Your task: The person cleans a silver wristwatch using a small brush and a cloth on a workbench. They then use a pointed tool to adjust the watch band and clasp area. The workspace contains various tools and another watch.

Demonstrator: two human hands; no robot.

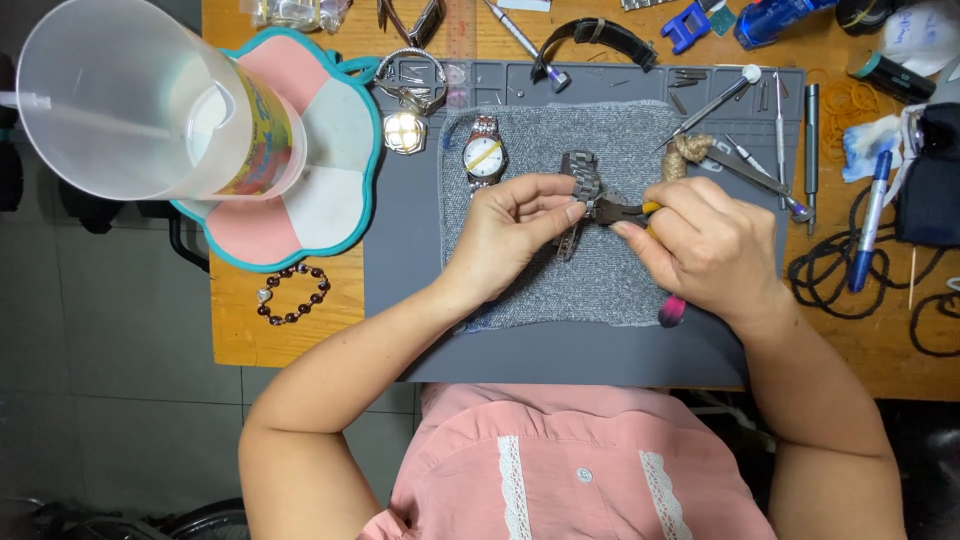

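Note:
My left hand [510,235] pinches a dark metal watch bracelet [580,185] over a grey knitted cloth [560,140]. My right hand [700,245] grips small pliers [625,211] with yellow and pink handles; the jaws touch the bracelet at my left fingertips. A silver wristwatch with a white dial [485,155] lies on the cloth, just beyond my left hand.
A grey work mat [400,260] covers the wooden table [260,320]. A clear plastic pitcher [150,100] stands on a flower-shaped coaster [330,200] at left, a bead bracelet [292,293] below it. Tweezers, screwdrivers [715,102], a blue pen [870,220] and black cords [830,265] lie at right.

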